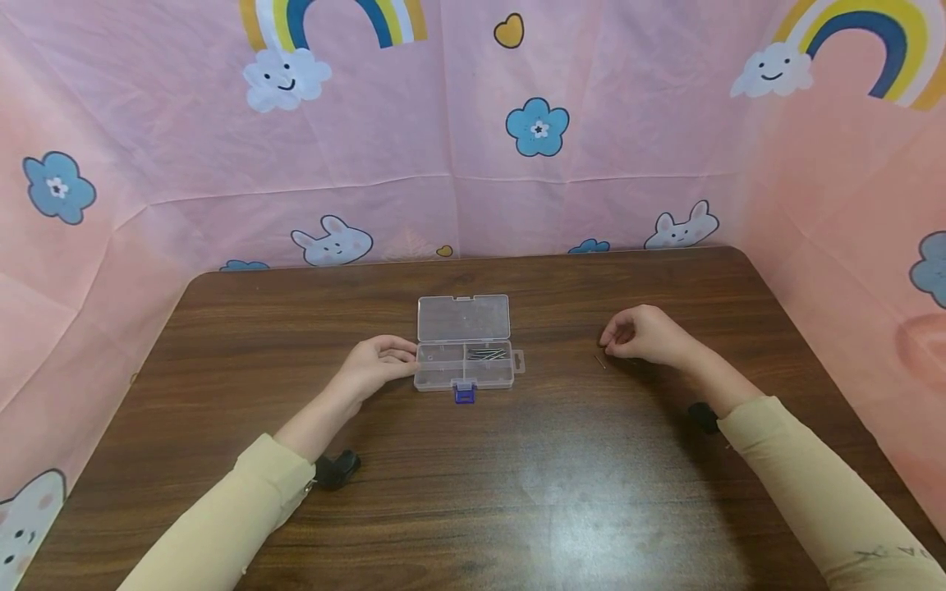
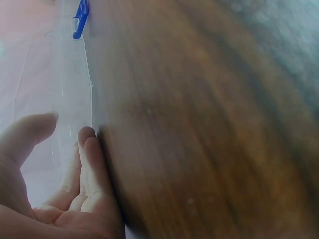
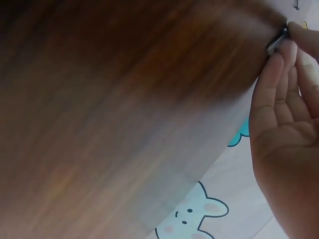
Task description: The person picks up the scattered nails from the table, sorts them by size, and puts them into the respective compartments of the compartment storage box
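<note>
A clear plastic divided box point(image 1: 441, 383) lies on the table with its lid point(image 1: 464, 318) folded back and a blue latch point(image 1: 464, 395) in front. My left hand point(image 1: 377, 364) holds the box's left end, thumb and fingertips at its wall; the left wrist view shows the thumb point(image 2: 35, 130) apart from the fingers along the side. Several slim metal nails point(image 1: 486, 355) lie in the back right compartment. To the right of the box, my right hand point(image 1: 645, 335) pinches a small dark nail point(image 3: 277, 42) between thumb and fingertips, low over the table. Another thin nail point(image 1: 600, 361) lies beside that hand.
The brown wooden table point(image 1: 473, 509) meets a pink printed cloth point(image 1: 473, 205) at its back and sides. A clear hanging tab point(image 1: 519, 361) juts from the box's right end. Dark wrist devices point(image 1: 337, 469) show under both forearms.
</note>
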Motion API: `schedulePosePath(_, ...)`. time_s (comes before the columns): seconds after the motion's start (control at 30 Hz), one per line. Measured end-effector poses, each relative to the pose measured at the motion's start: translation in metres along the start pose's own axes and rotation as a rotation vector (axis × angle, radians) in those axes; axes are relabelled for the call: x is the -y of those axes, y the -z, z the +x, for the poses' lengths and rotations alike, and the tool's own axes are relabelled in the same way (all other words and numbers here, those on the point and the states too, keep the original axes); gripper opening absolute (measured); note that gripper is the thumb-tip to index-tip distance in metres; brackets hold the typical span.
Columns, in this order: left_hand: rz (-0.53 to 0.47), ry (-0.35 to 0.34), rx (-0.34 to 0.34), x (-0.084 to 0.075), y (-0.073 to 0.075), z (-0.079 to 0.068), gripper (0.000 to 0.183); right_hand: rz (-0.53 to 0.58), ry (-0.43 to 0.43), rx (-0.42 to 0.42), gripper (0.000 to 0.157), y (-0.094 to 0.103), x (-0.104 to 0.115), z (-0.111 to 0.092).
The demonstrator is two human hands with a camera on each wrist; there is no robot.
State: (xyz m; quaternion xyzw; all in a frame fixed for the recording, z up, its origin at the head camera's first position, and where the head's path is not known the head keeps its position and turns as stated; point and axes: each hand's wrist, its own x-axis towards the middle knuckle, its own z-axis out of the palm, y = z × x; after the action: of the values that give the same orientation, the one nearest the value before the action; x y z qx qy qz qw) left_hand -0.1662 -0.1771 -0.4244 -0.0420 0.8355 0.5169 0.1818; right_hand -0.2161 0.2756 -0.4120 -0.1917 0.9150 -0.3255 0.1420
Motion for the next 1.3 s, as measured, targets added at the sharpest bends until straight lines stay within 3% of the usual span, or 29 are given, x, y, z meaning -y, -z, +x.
schedulePosePath(0.63, -0.003, 0.002, 0.001, -0.002, -0.001, -0.003, 0.042, 0.091, 0.025, -0.083, 0.014, 0.015, 0.007, -0.003)
schedulePosePath(0.93, -0.003, 0.006, 0.000, -0.001, -0.001, -0.001, 0.040, 0.103, 0.065, -0.094, 0.012, 0.015, 0.027, 0.010)
schedulePosePath(1.13, 0.000, 0.006, -0.001, -0.001, 0.000, -0.001, 0.040, 0.145, 0.136, -0.089, 0.013, 0.007, 0.042, 0.022)
schedulePosePath(1.3, -0.002, 0.004, -0.001, 0.000, 0.000, 0.000, 0.040, 0.189, 0.146, -0.071, 0.012, -0.002, 0.058, 0.034)
